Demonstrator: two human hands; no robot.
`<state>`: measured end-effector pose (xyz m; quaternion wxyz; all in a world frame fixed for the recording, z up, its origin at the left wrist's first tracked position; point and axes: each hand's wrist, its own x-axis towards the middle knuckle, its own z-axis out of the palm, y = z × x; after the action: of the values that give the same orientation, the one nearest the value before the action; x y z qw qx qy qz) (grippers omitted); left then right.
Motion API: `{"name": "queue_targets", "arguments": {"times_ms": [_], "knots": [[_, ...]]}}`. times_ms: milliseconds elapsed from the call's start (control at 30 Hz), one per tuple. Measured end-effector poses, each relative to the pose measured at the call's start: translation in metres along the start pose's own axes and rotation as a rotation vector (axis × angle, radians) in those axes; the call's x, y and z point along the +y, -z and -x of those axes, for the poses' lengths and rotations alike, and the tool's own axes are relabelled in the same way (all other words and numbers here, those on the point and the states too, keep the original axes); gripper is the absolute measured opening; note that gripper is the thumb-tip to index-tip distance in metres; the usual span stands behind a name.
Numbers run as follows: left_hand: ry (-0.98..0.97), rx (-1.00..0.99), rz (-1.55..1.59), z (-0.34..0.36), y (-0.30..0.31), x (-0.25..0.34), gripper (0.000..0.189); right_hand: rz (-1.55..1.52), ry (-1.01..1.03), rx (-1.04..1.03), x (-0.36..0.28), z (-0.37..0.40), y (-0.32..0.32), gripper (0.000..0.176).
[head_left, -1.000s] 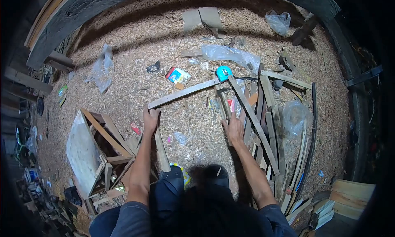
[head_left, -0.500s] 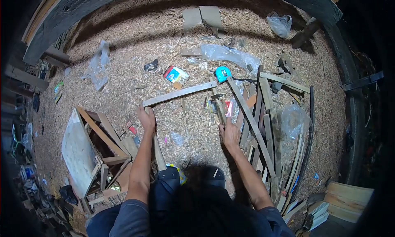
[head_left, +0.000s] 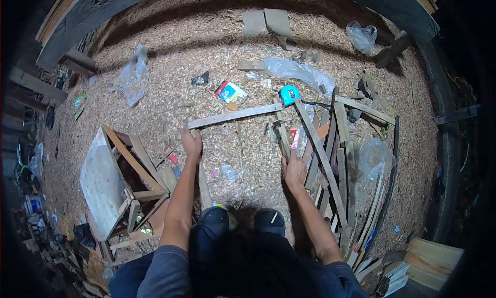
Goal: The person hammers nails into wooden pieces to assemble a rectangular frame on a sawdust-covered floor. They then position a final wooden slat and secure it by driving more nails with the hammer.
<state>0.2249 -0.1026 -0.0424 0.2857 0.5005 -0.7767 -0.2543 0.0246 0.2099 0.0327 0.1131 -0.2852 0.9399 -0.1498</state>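
Note:
My left hand [head_left: 191, 144] is closed around the upper end of a wooden strip [head_left: 204, 187] that runs back toward my left foot. A pale wooden crosspiece [head_left: 235, 116] lies over that end and spans to the right, meeting a second wooden strip [head_left: 283, 136]. Around the near part of this second strip my right hand [head_left: 294, 171] is closed, the rest of the strip hidden under the hand and forearm. A small dark metal piece, shaped like a hammer head [head_left: 279, 123], overlaps the second strip. Just beyond the right corner sits a turquoise tape measure [head_left: 289, 95].
Loose wooden strips [head_left: 323, 163] are piled at the right. To the left stands a wooden frame with a pale panel [head_left: 101, 184]. Plastic bags [head_left: 299, 73] and a colourful packet [head_left: 230, 93] lie on the wood-shaving floor [head_left: 170, 86]. Boards [head_left: 431, 262] rest at the lower right.
The camera view has turned a little, so everything sits slightly further right. Both hands keep their grip, and the wooden strips stay in the same arrangement.

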Motion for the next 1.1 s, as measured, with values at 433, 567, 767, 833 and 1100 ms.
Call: {"name": "queue_targets", "arguments": {"times_ms": [433, 567, 767, 833, 1100], "knots": [[0.058, -0.285, -0.112, -0.023, 0.009, -0.007, 0.06, -0.012, 0.024, 0.026, 0.006, 0.0, -0.005, 0.032], [-0.002, -0.194, -0.207, -0.006, 0.024, 0.035, 0.072, -0.017, 0.04, 0.013, 0.004, 0.0, 0.0, 0.03], [-0.509, -0.303, -0.345, -0.011, -0.001, 0.111, 0.065, -0.153, 0.067, 0.055, 0.015, 0.001, -0.009, 0.033], [-0.595, -0.315, -0.327, -0.013, -0.028, 0.122, 0.061, -0.178, 0.039, 0.051, 0.014, 0.003, -0.006, 0.032], [-0.663, -0.407, -0.219, -0.022, -0.065, 0.14, 0.046, -0.208, -0.017, 0.018, 0.018, 0.003, -0.006, 0.032]]}}
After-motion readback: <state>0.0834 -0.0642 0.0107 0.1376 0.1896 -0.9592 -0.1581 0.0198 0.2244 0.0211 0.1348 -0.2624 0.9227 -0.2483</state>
